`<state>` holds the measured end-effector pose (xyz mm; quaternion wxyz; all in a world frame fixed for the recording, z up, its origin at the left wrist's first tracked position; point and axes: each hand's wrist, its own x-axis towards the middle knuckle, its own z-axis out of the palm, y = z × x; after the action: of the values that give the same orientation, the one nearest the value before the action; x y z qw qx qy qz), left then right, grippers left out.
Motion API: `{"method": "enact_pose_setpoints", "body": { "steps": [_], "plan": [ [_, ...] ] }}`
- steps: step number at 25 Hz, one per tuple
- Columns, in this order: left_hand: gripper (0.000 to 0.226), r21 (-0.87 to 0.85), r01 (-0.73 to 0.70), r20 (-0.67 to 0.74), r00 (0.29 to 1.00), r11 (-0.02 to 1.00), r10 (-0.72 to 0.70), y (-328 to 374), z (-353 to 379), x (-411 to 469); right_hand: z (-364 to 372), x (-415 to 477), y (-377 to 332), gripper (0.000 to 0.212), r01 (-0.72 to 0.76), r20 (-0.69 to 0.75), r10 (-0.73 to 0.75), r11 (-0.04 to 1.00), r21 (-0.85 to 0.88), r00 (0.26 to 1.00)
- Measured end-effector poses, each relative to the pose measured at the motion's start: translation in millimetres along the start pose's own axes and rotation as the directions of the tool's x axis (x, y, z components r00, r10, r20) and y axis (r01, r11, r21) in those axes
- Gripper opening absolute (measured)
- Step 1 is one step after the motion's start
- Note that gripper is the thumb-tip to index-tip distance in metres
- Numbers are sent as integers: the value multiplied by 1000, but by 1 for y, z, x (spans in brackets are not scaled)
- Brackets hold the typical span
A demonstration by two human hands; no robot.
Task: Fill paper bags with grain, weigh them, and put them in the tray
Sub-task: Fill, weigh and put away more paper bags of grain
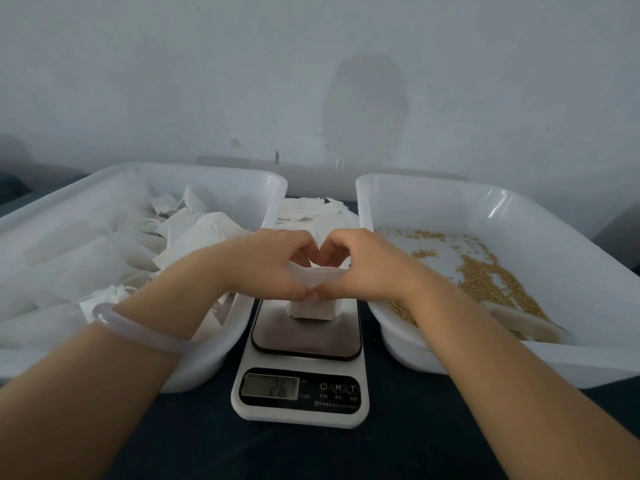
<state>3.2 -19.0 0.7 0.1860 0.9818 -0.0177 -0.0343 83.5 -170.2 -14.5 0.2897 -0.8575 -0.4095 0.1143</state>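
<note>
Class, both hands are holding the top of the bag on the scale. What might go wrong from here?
1. The left hand and right hand both pinch the top of the paper bag while it stands on the scale, so pushing or pulling may distort the number on the display.
2. The bag stands towards the far edge of the platform; once released it may tip and spill its contents.
</note>
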Motion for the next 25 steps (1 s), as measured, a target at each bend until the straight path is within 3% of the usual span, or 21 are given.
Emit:
{"method": "enact_pose_setpoints", "body": {
  "steps": [3, 5, 8, 9, 11, 13, 14, 16, 18, 21, 25],
  "plan": [
    [28, 38, -12, -6, 1000, 999, 12, 0, 2, 1, 1, 1, 0, 15, 12, -12, -13, 996, -88, 1000],
    [16, 54, -9, -33, 999, 999, 11, 2, 2, 2, 2, 1, 0, 21, 40, -72, -45, 997, -71, 996],
    [39, -134, 50, -227, 970, 990, -80, -3, -4, 5, 1, 2, 1, 17, 148, -331, -106, 983, 104, 938],
    [40, -203, 56, -362, 923, 978, -128, -8, -9, 6, -1, 3, 2, 15, 170, -419, -86, 971, 167, 904],
    [31, -305, 82, -633, 727, 949, -266, -24, -20, 6, -3, 6, 6, 20, 159, -526, -7, 957, 243, 850],
    [24, -424, 128, -733, 534, 897, -422, -47, -31, 6, -3, 8, 9, 20, 121, -540, 22, 966, 228, 842],
    [21, -509, 132, -705, 503, 850, -500, -58, -35, 6, -2, 9, 11, 18, 105, -528, 18, 974, 201, 849],
    [15, -700, 104, -557, 540, 706, -631, -72, -35, 7, 0, 10, 12, 16, 94, -503, 1, 982, 163, 864],
    [7, -787, 160, -388, 622, 596, -680, -80, -28, 12, 0, 10, 13, 15, 96, -495, -7, 983, 154, 869],
    [8, -774, 264, -254, 703, 575, -665, -79, -20, 16, 0, 10, 15, 14, 85, -483, -3, 986, 147, 876],
    [7, -756, 237, -264, 742, 610, -616, -79, -20, 14, 1, 10, 15, 13, 71, -465, -2, 989, 131, 886]
  ]
}}
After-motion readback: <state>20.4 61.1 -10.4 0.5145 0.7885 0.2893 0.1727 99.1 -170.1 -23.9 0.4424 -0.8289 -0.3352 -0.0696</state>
